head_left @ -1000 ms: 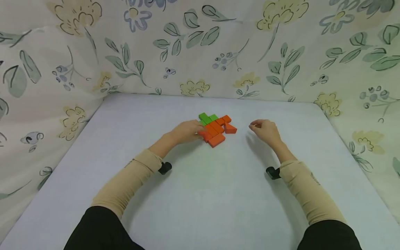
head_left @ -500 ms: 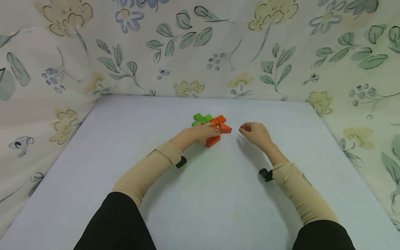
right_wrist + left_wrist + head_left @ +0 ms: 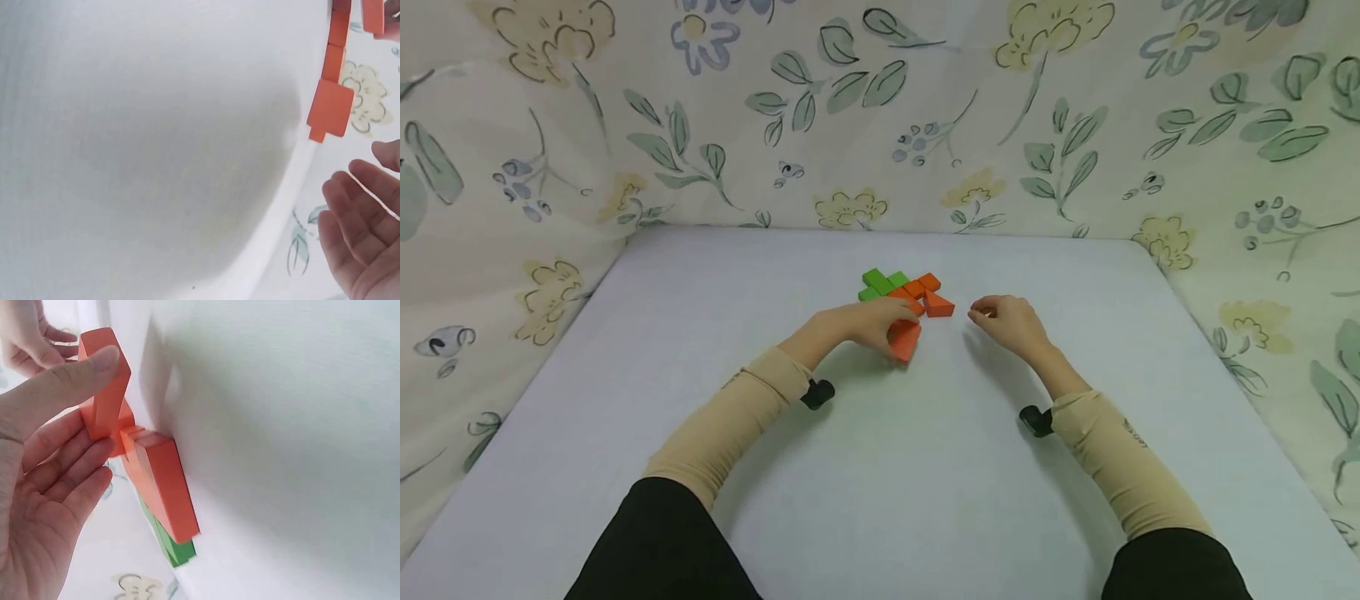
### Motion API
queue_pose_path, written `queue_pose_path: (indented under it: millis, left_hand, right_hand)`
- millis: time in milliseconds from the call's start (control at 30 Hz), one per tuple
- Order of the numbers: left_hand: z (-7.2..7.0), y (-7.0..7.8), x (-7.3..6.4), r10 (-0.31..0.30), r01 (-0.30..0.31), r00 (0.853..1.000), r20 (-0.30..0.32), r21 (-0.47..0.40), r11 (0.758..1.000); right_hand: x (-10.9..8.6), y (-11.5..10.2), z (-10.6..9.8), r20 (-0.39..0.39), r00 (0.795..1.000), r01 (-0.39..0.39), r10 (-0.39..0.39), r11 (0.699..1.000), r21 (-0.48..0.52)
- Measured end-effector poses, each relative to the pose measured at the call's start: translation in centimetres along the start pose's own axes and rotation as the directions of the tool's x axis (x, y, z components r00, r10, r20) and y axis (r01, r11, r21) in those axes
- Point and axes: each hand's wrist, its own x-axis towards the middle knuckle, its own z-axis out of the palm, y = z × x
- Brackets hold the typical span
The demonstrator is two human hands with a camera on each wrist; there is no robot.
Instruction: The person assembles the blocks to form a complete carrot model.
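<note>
Here's the left hand (image 3: 869,324) pinching an orange block (image 3: 906,342), tilted and held clear of the white bench (image 3: 880,483), just on the near side of the other orange blocks (image 3: 914,289)! Those lie close together out to an orange wedge (image 3: 939,306) at the right end, with green blocks (image 3: 877,282) bunched behind on the left, and off beyond the wedge hovers the right hand (image 3: 1013,325), loosely curled and free

The left arm (image 3: 730,429) and right arm (image 3: 1127,458) reach forward, slanting inward towards each other. The left hand (image 3: 871,323) pinches, its thumb (image 3: 59,390) set opposite the fingers (image 3: 65,453). Apart from it, the right hand (image 3: 1013,323) hangs free, fingers loosely bent.
</note>
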Motion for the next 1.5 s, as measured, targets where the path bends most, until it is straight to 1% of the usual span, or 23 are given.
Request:
queue_pose_path:
  millis: [67, 167, 233, 367, 467, 567, 667, 767, 867, 967, 1033, 1067, 1100, 1200, 1233, 1300, 1433, 1467, 1500]
  left_hand:
    - [0.0, -0.4, -0.9, -0.015, 0.014, 1.0, -0.02, -0.031, 0.999]
    - [0.0, -1.1, -2.2, -0.043, 0.041, 0.998, -0.052, -0.048, 0.998]
    - [0.2, -1.6, -3.0, -0.066, 0.062, 0.996, -0.066, -0.055, 0.997]
    - [0.6, -2.4, -4.2, -0.108, 0.098, 0.991, -0.077, -0.13, 0.987]
    - [1.0, -2.9, -4.7, -0.118, 0.106, 0.99, -0.081, -0.14, 0.985]
    - [1.4, -3.3, -4.9, -0.138, 0.13, 0.988, -0.066, -0.123, 0.984]
    - [1.6, -3.6, -5.1, -0.165, 0.158, 0.985, -0.05, -0.122, 0.98]
    - [1.7, -3.7, -5.1, -0.179, 0.171, 0.982, -0.054, -0.121, 0.978]
    - [1.7, -3.6, -5.1, -0.195, 0.187, 0.979, -0.057, -0.122, 0.975]
    - [1.8, -3.4, -5.0, -0.216, 0.209, 0.975, -0.048, -0.124, 0.97]
    - [1.8, -3.3, -5.1, -0.23, 0.223, 0.972, -0.042, -0.125, 0.967]
    - [1.7, -3.2, -5.1, -0.236, 0.23, 0.971, -0.04, -0.127, 0.965]
    - [1.7, -3.1, -5.1, -0.244, 0.237, 0.969, -0.038, -0.125, 0.963]
    - [1.7, -3.0, -5.0, -0.255, 0.25, 0.966, -0.031, -0.121, 0.961]
    - [1.7, -2.9, -5.0, -0.259, 0.254, 0.965, -0.029, -0.121, 0.96]
    - [1.7, -2.9, -4.9, -0.263, 0.258, 0.964, -0.026, -0.12, 0.959]
    - [1.5, -2.8, -4.9, -0.268, 0.265, 0.963, -0.019, -0.108, 0.958]
    - [1.5, -2.8, -4.9, -0.269, 0.265, 0.963, -0.017, -0.105, 0.958]
    - [1.4, -2.7, -4.9, -0.271, 0.268, 0.962, -0.016, -0.102, 0.958]
  right_hand:
    - [0.1, -0.2, 0.2, 0.008, 1.0, 0.011, -0.011, 1.0, 0.021]
    - [0.1, -0.6, 0.4, 0.024, 0.999, 0.034, -0.035, 0.998, 0.054]
    - [0.2, -1.0, 0.7, 0.037, 0.997, 0.062, -0.065, 0.996, 0.069]
    - [0.7, -1.9, 1.5, 0.072, 0.987, 0.136, -0.143, 0.986, 0.097]
    - [1.2, -2.8, 2.3, 0.098, 0.971, 0.208, -0.219, 0.972, 0.11]
    - [1.7, -4.0, 2.9, 0.133, 0.945, 0.289, -0.299, 0.953, 0.091]
    - [2.4, -5.6, 3.1, 0.194, 0.919, 0.338, -0.344, 0.939, 0.065]
    - [3.4, -7.2, 3.3, 0.266, 0.898, 0.353, -0.35, 0.935, 0.038]
    - [4.3, -8.5, 3.5, 0.317, 0.884, 0.353, -0.343, 0.935, 0.027]
    - [5.1, -9.3, 4.0, 0.353, 0.851, 0.41, -0.388, 0.912, 0.011]
    - [5.5, -9.8, 4.4, 0.386, 0.836, 0.429, -0.389, 0.903, -0.019]
    - [5.7, -10.0, 4.7, 0.404, 0.832, 0.432, -0.381, 0.901, -0.041]
    - [5.8, -10.2, 4.9, 0.422, 0.831, 0.427, -0.362, 0.902, -0.068]
    - [6.0, -10.4, 5.3, 0.465, 0.847, 0.375, -0.258, 0.91, -0.177]
    - [6.0, -10.5, 5.4, 0.472, 0.851, 0.365, -0.232, 0.907, -0.211]
    - [5.8, -10.6, 5.6, 0.476, 0.852, 0.376, -0.216, 0.886, -0.272]
    - [5.3, -10.9, 5.7, 0.467, 0.847, 0.434, -0.254, 0.837, -0.332]
    - [5.2, -11.0, 5.7, 0.463, 0.844, 0.45, -0.27, 0.825, -0.34]
    - [5.4, -10.4, 6.2, 0.451, 0.84, 0.476, -0.303, 0.809, -0.344]
